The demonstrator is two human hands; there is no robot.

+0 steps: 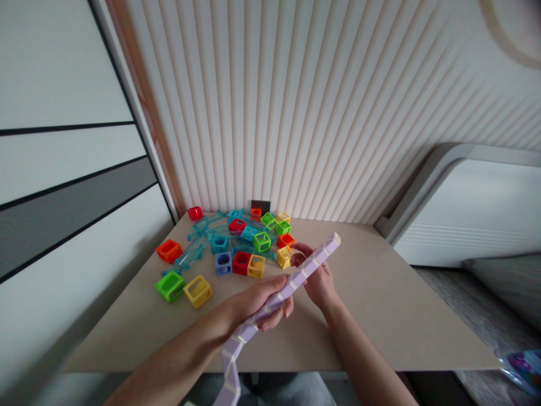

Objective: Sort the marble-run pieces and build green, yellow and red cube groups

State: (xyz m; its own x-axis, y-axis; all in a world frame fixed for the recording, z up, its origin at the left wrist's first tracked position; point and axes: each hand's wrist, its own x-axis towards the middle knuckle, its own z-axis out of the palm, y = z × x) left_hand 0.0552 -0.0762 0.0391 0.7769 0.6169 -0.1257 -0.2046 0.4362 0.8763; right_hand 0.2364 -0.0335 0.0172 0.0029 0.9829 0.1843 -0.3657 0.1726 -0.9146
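left hand (261, 294) grips strip (292, 286); right hand (320, 286) curled

Looking smooth and plastic on the lilac chain (298, 277) above the tabletop (372, 287); now glossy, see-through plastic in turquoise pieces (189, 257) upon it; textured cloth (477, 310) right of it!

Lilac strip (289, 289) cut off at the bottom edge, right hand (320, 283) partly behind it
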